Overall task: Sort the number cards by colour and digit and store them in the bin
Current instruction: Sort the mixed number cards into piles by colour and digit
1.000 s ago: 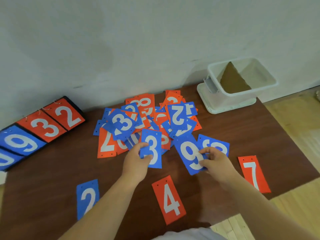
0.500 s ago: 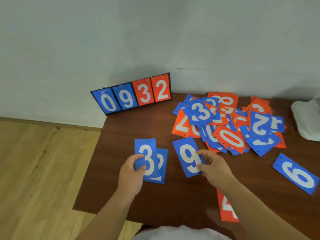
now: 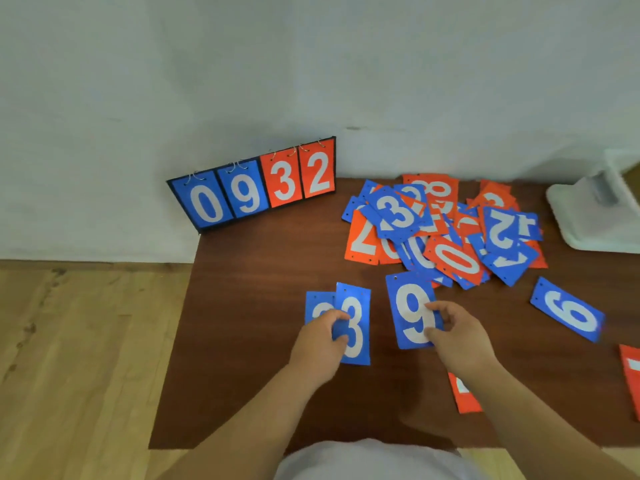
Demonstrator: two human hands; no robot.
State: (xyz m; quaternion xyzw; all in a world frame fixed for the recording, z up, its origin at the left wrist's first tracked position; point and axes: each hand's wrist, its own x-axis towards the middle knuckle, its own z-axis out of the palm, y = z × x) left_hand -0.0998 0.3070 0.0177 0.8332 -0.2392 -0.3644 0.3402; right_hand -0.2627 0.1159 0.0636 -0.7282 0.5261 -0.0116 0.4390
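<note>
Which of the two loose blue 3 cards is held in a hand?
The blue 3 in front, gripped by the left hand and overlapping another blue card. The other blue 3 lies tilted on top of the mixed pile, untouched.

Plain indoor room, reads as a home or spare room; can't narrow it further. Evidence:
- Bare pale painted wall (image 3: 311, 64) with a small dark scuff (image 3: 353, 128).
- Light wood-plank floor (image 3: 69, 341), knots and grain visible, running up to the wall's foot.
- Small dark brown wood-look table (image 3: 259, 271) pushed against that wall.
- Game-type stuff on the table: a ring-bound flip scoreboard (image 3: 256, 188) leaning at the wall and reading 0 9 3 2, a loose heap of blue and orange number cards (image 3: 450, 230), and a white plastic bin (image 3: 595, 216) at the right edge.
- Light is soft, even and slightly dim.
</note>
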